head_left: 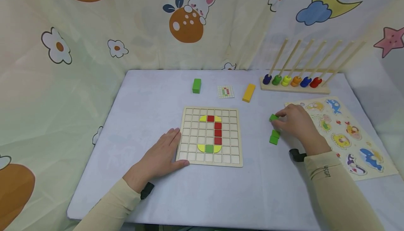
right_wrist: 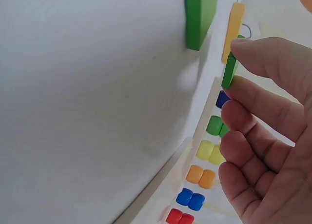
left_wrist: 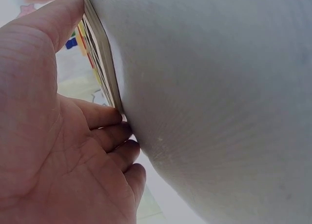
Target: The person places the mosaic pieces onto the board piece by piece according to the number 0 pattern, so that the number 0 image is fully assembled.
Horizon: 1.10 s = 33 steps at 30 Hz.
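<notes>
A wooden grid board [head_left: 186, 159] lies on the table, bearing red square tiles [head_left: 218, 133], yellow rounded tiles [head_left: 201, 148] and one green tile [head_left: 209, 149]. Along its left edge rests my left hand [head_left: 157, 155], fingers extended, with the thumb at the near left corner; the left wrist view has fingertips against the board's side [left_wrist: 105, 63]. To the right of the board, my right hand [head_left: 295, 123] pinches a green square tile [right_wrist: 229, 71] between thumb and forefinger. Just nearer to me, two more green tiles [head_left: 274, 140] lie close together on the cloth.
Behind the board are a green block [head_left: 196, 86], a small pattern card [head_left: 226, 92] and an orange block [head_left: 249, 93]. A bead rack [head_left: 295, 89] with upright rods stands at the back right. A sheet of animal pictures [head_left: 341, 125] lies under my right forearm's far side.
</notes>
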{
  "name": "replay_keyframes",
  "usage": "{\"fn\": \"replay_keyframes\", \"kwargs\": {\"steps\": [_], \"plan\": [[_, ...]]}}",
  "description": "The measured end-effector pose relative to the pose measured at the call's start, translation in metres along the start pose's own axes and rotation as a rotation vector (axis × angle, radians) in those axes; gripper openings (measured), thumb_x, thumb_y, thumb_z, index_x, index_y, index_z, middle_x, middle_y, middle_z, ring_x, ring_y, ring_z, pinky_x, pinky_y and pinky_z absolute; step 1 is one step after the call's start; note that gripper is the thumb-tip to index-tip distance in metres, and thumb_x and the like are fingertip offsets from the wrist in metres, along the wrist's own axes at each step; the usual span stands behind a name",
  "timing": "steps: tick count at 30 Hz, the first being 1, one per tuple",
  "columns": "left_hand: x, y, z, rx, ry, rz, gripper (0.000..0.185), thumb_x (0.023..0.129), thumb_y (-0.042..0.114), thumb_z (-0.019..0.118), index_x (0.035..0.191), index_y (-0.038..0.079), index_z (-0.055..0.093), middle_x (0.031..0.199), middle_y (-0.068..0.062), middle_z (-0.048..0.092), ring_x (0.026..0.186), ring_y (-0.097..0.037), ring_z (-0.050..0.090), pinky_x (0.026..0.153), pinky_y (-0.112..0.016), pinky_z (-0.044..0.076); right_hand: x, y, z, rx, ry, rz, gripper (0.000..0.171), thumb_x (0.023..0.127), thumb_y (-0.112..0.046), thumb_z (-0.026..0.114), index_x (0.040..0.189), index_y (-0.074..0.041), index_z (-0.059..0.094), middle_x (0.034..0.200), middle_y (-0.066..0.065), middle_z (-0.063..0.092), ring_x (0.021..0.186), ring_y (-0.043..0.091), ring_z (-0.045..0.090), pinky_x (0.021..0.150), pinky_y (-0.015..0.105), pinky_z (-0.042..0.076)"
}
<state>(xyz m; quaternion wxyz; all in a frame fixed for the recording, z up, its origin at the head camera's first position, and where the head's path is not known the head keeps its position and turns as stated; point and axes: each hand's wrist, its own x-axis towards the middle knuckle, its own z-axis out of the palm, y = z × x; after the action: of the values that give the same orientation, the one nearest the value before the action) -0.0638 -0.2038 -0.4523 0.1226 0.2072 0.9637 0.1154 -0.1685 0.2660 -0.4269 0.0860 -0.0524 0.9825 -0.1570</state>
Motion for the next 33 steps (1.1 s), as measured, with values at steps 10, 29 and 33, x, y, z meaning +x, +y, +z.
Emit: {"fn": "replay_keyframes", "kwargs": {"steps": [10, 29, 33], "plan": [[0.0, -0.001, 0.0, -0.003, -0.008, -0.006, 0.107, 0.094, 0.063, 0.069, 0.165, -0.001, 0.021, 0.175, -0.017, 0.017, 0.164, -0.035, 0.015, 0.134, -0.05, 0.022, 0.0, -0.011, -0.001, -0.015, 0.029, -0.044, 0.04, 0.093, -0.031, 0.077, 0.119, 0.0, 0.077, 0.115, 0.022, 0.065, 0.112, 0.042, 0.054, 0.098, 0.061, 0.047], [-0.001, 0.001, -0.002, -0.001, 0.001, 0.007, 0.107, 0.094, 0.063, 0.069, 0.165, -0.002, 0.022, 0.175, -0.018, 0.018, 0.164, -0.036, 0.016, 0.134, -0.05, 0.022, 0.004, -0.044, 0.004, -0.042, 0.06, -0.134, 0.031, 0.092, -0.027, 0.08, 0.114, -0.005, 0.08, 0.113, 0.018, 0.069, 0.111, 0.039, 0.059, 0.098, 0.058, 0.051], [-0.001, 0.001, -0.002, -0.002, -0.003, 0.004, 0.108, 0.093, 0.063, 0.069, 0.165, -0.002, 0.022, 0.175, -0.018, 0.018, 0.164, -0.035, 0.016, 0.134, -0.049, 0.022, 0.005, -0.056, 0.004, -0.036, 0.06, -0.151, 0.03, 0.092, -0.027, 0.08, 0.114, -0.007, 0.08, 0.113, 0.017, 0.069, 0.111, 0.037, 0.058, 0.098, 0.057, 0.05]]}}
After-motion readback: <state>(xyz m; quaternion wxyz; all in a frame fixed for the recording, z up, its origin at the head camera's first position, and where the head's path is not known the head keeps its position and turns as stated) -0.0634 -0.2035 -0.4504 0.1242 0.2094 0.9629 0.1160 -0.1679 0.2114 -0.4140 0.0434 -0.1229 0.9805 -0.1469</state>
